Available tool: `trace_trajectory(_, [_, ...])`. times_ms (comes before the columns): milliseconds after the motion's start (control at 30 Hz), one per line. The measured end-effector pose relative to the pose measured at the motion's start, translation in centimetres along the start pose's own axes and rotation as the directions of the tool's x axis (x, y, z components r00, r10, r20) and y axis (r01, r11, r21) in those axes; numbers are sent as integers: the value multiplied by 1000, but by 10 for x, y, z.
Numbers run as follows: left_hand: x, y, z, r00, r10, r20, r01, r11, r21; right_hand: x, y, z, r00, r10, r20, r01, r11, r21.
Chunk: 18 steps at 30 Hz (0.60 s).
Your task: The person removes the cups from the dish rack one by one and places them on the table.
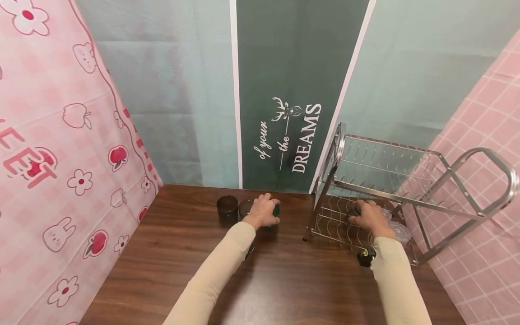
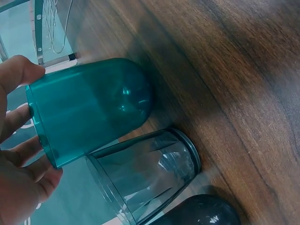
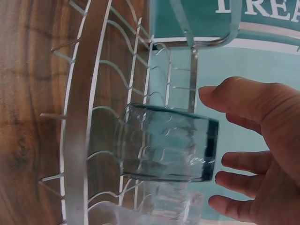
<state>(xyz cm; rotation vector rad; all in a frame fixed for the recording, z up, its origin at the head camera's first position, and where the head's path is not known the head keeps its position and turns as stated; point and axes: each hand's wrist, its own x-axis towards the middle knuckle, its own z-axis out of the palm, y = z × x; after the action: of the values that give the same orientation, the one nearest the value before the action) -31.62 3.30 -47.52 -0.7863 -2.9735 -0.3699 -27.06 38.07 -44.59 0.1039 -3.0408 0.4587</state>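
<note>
Between pink drapes [image 1: 93,149], wood-grain table [image 1: 300,284], green cup [image 2: 91,110]

A cloth-walled nook much like a home kitchen.
A metal dish rack [image 1: 398,197] stands on a wood-grain bench [image 1: 292,284], with tumblers [image 1: 227,212] in it and to its left; behind the rack hangs a lettered green cloth [image 1: 302,54], far to its left a pink fruit-and-flower cloth [image 1: 61,149], to its right a pink checked cloth [image 1: 487,253].
</note>
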Motion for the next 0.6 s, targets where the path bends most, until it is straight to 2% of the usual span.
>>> trace_trajectory(367, [2, 4, 1, 998, -36, 46, 35, 999, 15, 0, 15, 11, 1000, 25, -16, -25, 1000, 3])
trace_trajectory(600, [4, 3, 1, 998, -46, 52, 44, 998, 36, 4, 17, 10, 1000, 22, 0, -22, 998, 56])
